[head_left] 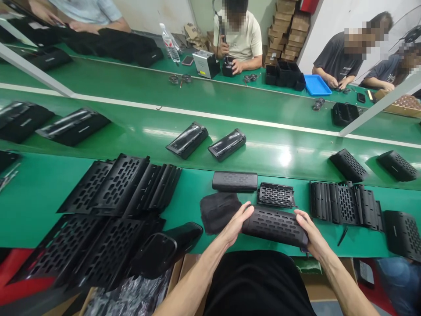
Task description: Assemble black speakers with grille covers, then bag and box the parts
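Status, as observed beside the green bench (190, 193): an elongated matte-black plastic housing (276, 224) is held over the bench's near edge, left hand (237, 224) grasping one end, right hand (312, 233) the other. Its slotted face appears fitted; fastening cannot be confirmed. Overlapping black slotted plastic panels (120, 186) lie loose, apparently unprocessed.

Count:
- Housing in hands: one.
- Similar black slotted unit (234, 181), beyond: one.
- Separate short black slotted panel (276, 194): one.
- Black fabric cloth (219, 213): one.
- Glossy black elongated units (187, 140), directly ahead: two.
- Overlapping panels: not countable.

Black slotted housing (275, 225) between left hand (237, 224) and right hand (313, 236).
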`<action>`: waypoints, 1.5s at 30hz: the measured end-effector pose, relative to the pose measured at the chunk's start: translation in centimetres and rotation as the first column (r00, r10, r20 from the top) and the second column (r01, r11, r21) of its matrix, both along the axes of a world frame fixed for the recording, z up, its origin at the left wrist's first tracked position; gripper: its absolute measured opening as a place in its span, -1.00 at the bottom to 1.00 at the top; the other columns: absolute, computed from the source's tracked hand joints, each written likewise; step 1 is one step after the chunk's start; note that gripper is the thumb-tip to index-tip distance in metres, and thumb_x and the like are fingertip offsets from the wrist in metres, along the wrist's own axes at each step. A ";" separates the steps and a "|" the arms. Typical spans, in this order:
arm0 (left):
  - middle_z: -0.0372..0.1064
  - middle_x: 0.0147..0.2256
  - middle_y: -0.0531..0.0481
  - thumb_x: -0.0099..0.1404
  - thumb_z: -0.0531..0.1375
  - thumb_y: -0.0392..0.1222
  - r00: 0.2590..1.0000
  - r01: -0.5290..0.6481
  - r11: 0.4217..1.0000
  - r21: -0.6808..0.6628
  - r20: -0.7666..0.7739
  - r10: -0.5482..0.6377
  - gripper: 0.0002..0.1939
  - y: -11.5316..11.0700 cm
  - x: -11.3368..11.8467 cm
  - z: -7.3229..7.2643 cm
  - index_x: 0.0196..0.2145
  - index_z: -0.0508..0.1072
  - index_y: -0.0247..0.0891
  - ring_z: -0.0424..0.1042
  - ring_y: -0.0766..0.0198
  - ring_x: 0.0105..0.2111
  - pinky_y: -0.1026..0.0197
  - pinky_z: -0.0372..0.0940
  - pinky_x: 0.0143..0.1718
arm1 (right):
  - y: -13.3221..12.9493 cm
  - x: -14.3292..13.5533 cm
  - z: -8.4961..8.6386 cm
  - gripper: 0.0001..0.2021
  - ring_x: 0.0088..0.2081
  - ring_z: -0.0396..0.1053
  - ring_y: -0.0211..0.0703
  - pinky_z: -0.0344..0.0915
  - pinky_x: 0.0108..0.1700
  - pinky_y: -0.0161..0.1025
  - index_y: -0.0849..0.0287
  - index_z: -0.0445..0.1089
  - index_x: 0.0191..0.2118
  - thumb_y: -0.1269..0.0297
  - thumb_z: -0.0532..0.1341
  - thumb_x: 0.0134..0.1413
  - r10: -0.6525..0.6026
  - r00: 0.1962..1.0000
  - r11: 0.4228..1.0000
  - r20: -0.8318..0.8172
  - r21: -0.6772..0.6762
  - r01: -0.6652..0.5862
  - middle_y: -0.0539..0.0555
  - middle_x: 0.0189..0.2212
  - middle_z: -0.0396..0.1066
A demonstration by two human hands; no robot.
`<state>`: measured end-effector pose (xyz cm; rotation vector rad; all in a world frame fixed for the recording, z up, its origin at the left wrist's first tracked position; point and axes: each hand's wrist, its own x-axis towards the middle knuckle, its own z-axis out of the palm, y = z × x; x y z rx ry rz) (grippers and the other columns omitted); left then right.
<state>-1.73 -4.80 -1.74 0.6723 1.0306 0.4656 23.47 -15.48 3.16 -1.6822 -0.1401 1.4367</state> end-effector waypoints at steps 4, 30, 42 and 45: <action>0.47 0.14 -0.17 0.10 0.43 0.10 0.994 -0.017 0.999 -0.032 0.107 0.021 0.00 -0.4 -0.7 0.7 0.40 0.18 -0.20 0.36 -0.10 0.21 0.00 0.27 0.21 | -0.8 -0.3 0.8 -0.25 -0.27 0.54 -0.05 0.45 -0.19 -0.16 -0.07 0.37 0.14 -0.07 0.55 -0.21 0.006 1.000 0.998 -0.011 0.065 -0.006 0.04 -0.16 0.56; 0.36 0.18 -0.11 0.13 0.33 0.15 0.993 -0.106 0.947 0.305 -0.015 0.116 -0.22 -4.2 0.4 0.8 0.26 0.32 -0.12 0.29 -0.16 0.20 -0.07 0.15 0.27 | -4.7 2.8 -2.5 -0.20 0.36 0.13 0.30 0.16 0.31 0.10 -0.06 0.21 0.30 -0.04 0.46 -0.05 0.347 0.837 0.825 0.423 0.287 -0.488 0.16 0.39 0.13; 0.52 -0.23 -0.12 0.26 0.23 0.28 0.754 -0.119 0.901 0.418 -0.553 0.356 -0.55 -3.7 -0.9 -3.5 -0.25 0.48 -0.19 0.47 0.03 -0.18 0.09 0.31 -0.12 | 10.3 7.1 -3.7 -0.39 -0.19 0.44 -0.02 0.40 -0.11 -0.12 0.00 0.43 -0.03 0.03 0.55 -0.28 -0.203 0.974 0.886 0.097 0.442 0.140 0.02 -0.17 0.50; 0.53 -0.34 -0.05 0.39 0.14 0.10 0.566 0.086 0.930 0.358 -0.785 0.251 -0.69 -3.6 -1.7 -6.3 -0.36 0.47 -0.15 0.48 0.05 -0.25 0.15 0.21 -0.24 | 18.3 8.9 -4.3 -0.59 -0.33 0.41 -0.09 0.41 -0.13 -0.02 0.04 0.37 -0.16 0.08 0.45 -0.13 -0.346 0.936 0.886 -0.061 0.306 0.347 -0.07 -0.36 0.48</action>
